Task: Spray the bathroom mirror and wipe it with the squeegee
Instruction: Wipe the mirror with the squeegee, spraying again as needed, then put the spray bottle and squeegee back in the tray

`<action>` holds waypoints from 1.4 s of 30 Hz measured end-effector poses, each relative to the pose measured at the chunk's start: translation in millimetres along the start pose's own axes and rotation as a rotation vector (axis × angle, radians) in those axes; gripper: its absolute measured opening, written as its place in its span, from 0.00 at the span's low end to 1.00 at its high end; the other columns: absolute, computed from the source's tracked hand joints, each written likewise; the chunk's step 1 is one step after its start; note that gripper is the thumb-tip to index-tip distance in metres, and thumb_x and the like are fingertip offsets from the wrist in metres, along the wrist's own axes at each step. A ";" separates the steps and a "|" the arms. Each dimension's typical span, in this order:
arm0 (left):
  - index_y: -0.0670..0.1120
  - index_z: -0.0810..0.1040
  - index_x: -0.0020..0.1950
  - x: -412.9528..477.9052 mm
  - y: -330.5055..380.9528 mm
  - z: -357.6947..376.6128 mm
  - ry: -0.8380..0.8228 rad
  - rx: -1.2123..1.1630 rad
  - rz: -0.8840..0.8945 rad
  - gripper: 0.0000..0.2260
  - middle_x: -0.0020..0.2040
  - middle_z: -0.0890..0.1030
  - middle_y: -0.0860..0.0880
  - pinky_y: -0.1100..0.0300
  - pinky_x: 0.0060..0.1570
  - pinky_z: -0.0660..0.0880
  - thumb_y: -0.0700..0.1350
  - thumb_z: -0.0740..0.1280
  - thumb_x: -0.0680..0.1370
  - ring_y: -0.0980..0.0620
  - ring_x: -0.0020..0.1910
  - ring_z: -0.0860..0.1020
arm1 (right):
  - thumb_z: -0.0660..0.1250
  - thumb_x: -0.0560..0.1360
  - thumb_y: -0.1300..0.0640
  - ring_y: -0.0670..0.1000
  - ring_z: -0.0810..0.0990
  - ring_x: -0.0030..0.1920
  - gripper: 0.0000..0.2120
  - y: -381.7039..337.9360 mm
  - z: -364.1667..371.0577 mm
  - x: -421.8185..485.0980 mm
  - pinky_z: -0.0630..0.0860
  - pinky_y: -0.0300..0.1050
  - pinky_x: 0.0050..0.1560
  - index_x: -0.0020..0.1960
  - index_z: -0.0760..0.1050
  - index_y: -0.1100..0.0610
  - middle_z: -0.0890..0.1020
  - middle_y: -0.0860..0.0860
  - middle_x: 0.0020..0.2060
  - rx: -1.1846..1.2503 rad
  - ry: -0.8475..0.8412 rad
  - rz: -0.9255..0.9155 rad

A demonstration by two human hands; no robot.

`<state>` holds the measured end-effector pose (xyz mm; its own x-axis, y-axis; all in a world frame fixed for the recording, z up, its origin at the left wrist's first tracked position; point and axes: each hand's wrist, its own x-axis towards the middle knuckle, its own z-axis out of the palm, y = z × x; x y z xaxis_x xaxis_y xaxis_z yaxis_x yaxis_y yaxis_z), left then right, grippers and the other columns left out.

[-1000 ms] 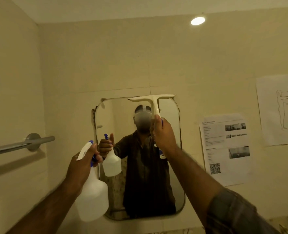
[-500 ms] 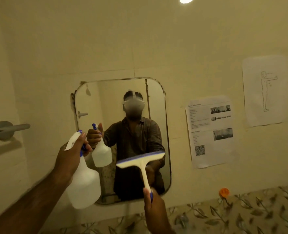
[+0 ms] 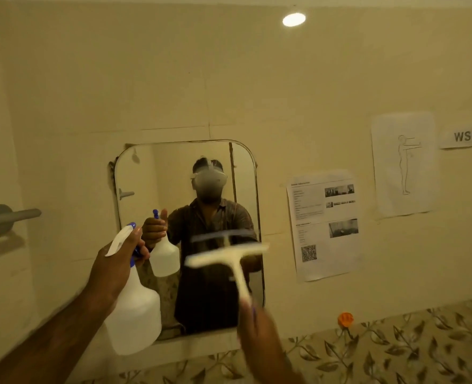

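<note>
A: Biggest first. What's on the wall?
B: Beige tiled wall (image 3: 174, 79), mirror (image 3: 146, 184) mounted mid-frame, rounded corners. It reflects the person.
A: Right of the mirror?
B: Printed sheet (image 3: 323, 225) with a QR code, then a sheet with a body outline (image 3: 404, 164), then a small label (image 3: 467, 136) reading "WS 12". Leaf-pattern band (image 3: 395, 350) along the bottom.
A: Bottle?
B: White spray bottle (image 3: 135, 314), blue trigger, upright, held in front of the mirror's lower left corner. Left hand (image 3: 118, 261) clenched around its neck.
A: Squeegee?
B: Cream squeegee (image 3: 229, 256), blurred, blade tilted, across the mirror's lower right area. Contact with the glass: can't tell. Right hand (image 3: 259, 328) wrapped around the handle's bottom end.
A: Small stuff?
B: Metal towel bar (image 3: 7, 216) far left, round ceiling light (image 3: 294, 19), small orange object (image 3: 345, 319) low on the wall, right of the mirror.
</note>
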<state>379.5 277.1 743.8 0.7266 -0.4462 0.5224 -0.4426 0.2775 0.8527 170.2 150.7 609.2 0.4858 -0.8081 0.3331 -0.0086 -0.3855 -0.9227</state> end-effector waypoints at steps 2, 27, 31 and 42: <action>0.39 0.79 0.48 1.1 3.5 3.8 -0.005 -0.015 0.013 0.20 0.42 0.81 0.37 0.53 0.45 0.77 0.58 0.64 0.78 0.42 0.42 0.80 | 0.55 0.72 0.29 0.49 0.78 0.32 0.26 -49.2 -26.3 39.1 0.76 0.40 0.31 0.45 0.78 0.49 0.79 0.54 0.32 0.145 0.096 -0.161; 0.43 0.80 0.45 -18.1 -24.7 53.0 -0.035 0.000 0.011 0.21 0.39 0.83 0.44 0.61 0.41 0.73 0.60 0.62 0.78 0.49 0.40 0.80 | 0.59 0.79 0.41 0.41 0.80 0.36 0.15 126.0 -10.8 -9.4 0.75 0.33 0.37 0.46 0.78 0.50 0.80 0.46 0.35 -0.007 0.092 0.265; 0.43 0.80 0.47 -33.1 -31.1 70.2 -0.069 -0.001 0.009 0.19 0.40 0.83 0.45 0.62 0.42 0.74 0.58 0.61 0.80 0.51 0.40 0.80 | 0.61 0.80 0.43 0.55 0.81 0.58 0.19 149.0 -11.1 -35.6 0.74 0.40 0.51 0.61 0.79 0.55 0.84 0.56 0.53 -0.041 0.167 0.443; 0.46 0.80 0.57 -78.9 -58.9 169.6 -0.220 -0.084 -0.043 0.23 0.43 0.82 0.46 0.55 0.54 0.77 0.63 0.63 0.76 0.48 0.46 0.81 | 0.64 0.78 0.43 0.45 0.74 0.27 0.08 144.8 -154.2 -48.9 0.73 0.42 0.29 0.47 0.71 0.47 0.77 0.50 0.32 0.058 0.296 0.210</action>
<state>259.1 151.7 653.0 0.6076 -0.6314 0.4818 -0.3619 0.3198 0.8756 10.4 65.7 489.3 0.2049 -0.9640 0.1696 -0.0272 -0.1788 -0.9835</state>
